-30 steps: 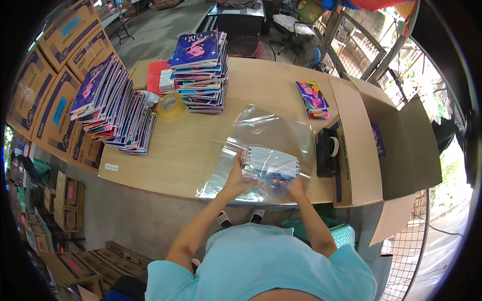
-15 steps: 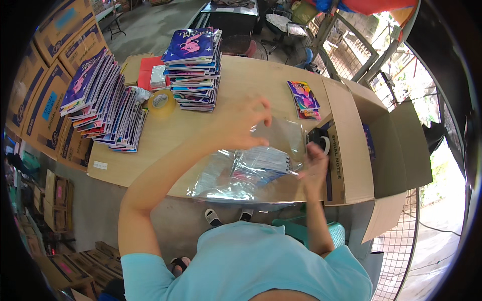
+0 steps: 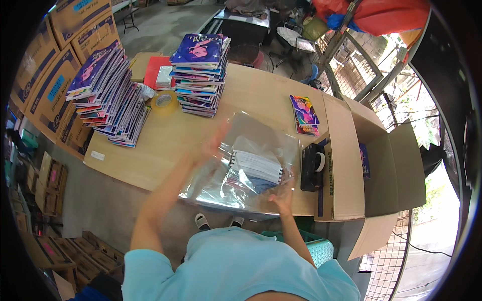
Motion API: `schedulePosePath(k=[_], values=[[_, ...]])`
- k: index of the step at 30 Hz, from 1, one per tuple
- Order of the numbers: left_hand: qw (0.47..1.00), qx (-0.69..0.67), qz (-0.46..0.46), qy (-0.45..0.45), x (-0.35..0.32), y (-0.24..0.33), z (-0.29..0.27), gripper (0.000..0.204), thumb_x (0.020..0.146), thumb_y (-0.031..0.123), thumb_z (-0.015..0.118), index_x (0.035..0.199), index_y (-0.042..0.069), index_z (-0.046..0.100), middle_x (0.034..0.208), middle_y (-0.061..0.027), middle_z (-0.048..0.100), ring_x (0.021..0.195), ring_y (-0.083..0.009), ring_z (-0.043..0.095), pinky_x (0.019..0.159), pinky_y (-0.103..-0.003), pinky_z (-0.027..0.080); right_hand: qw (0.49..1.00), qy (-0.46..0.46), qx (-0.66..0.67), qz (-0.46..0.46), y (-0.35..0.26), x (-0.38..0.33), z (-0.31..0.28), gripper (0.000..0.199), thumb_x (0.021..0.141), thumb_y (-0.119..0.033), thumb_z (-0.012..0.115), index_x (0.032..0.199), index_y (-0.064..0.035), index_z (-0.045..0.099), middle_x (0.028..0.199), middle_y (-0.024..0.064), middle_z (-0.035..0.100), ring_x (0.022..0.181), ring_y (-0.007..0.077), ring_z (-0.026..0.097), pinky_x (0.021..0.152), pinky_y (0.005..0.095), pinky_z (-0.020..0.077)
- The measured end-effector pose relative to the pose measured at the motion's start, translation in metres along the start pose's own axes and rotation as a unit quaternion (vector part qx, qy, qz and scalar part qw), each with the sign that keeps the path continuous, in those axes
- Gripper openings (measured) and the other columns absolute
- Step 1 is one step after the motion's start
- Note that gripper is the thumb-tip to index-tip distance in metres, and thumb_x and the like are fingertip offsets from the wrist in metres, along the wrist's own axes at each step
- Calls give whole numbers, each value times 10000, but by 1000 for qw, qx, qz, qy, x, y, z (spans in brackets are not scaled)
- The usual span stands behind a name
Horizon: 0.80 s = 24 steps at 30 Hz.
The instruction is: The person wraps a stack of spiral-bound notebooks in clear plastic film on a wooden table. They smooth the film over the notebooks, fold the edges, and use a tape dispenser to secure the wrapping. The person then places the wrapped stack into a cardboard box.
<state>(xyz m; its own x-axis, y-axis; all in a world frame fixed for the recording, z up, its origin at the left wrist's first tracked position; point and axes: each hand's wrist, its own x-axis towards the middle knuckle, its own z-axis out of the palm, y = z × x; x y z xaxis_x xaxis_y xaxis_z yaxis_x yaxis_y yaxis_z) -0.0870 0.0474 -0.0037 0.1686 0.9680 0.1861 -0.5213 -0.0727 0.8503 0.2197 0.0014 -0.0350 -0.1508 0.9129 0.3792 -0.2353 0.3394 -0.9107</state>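
Observation:
A clear plastic bag [image 3: 208, 188] lies on the table in front of me. Inside it is a stack of spiral notebooks [image 3: 257, 165], page edges and black binding coils showing through the film. At the bag's left edge is my left hand [image 3: 215, 143], blurred, its fingers stretched out and apparently round nothing. My right hand [image 3: 284, 198] is against the bag's lower right side, beside the notebooks, thumb spread away from the fingers; the fingertips are partly lost in the plastic's glare.
Two tall notebook piles [image 3: 198, 80] [image 3: 108, 98] stand at the left and back. Clear tape [image 3: 161, 102] lies beside them. A black tape dispenser [image 3: 312, 168] adjoins an open carton [image 3: 344, 165] at right. Loose colourful notebooks [image 3: 304, 114] lie behind. Cartons [image 3: 65, 90] are stacked left.
My left hand has moved down and left to the bag's left edge. The right hand has come in from beside the dispenser to the bag's lower right side. The view has shifted slightly.

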Motion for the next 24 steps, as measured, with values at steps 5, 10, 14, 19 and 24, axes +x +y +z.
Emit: schedulePosePath(k=[5, 10, 14, 19, 24], values=[[992, 114, -12, 44, -56, -66, 45, 1076, 667, 161, 849, 1494, 81, 165, 1394, -99, 380, 1298, -219, 375, 1076, -363, 337, 967, -2, 68, 247, 82, -24, -23, 1280, 519, -286, 943, 1486, -39, 142, 1451, 121, 324, 1347, 283, 324, 1129, 402, 261], [963, 190, 29, 191, -74, -81, 71, 1057, 588, 122, 894, 1410, 56, 232, 1365, -123, 368, 1258, -240, 411, 1063, -393, 364, 987, -45, 37, 149, 74, -13, -19, 1207, 549, -306, 930, 1482, -63, 204, 1465, 119, 312, 1369, 277, 292, 1114, 407, 293], [882, 279, 139, 353, -80, -60, 107, 907, 612, 49, 856, 1292, 109, 258, 1366, -101, 196, 1292, -262, 277, 1042, -484, 352, 961, -32, -247, -123, -95, 38, 39, 1170, 557, -632, 802, 1464, -110, 279, 1504, 152, 266, 1408, 343, 221, 1124, 532, 214], [850, 377, 184, 320, -83, -69, 111, 849, 594, 312, 909, 1232, 80, 398, 1326, -154, 211, 1245, -338, 325, 1032, -455, 362, 729, -247, -612, -181, -152, 61, 52, 449, 596, -318, 821, 970, -128, 660, 1437, 158, 382, 1409, 431, 188, 1108, 641, 97], [823, 481, 212, 213, -86, -49, 108, 677, 607, 359, 875, 1164, 111, 580, 1327, -178, 252, 1241, -362, 324, 1028, -473, 330, 799, -307, -486, -177, -178, 60, 45, 167, 637, -200, 790, 706, -105, 671, 1414, 115, 430, 1387, 412, 253, 1107, 610, 142]])
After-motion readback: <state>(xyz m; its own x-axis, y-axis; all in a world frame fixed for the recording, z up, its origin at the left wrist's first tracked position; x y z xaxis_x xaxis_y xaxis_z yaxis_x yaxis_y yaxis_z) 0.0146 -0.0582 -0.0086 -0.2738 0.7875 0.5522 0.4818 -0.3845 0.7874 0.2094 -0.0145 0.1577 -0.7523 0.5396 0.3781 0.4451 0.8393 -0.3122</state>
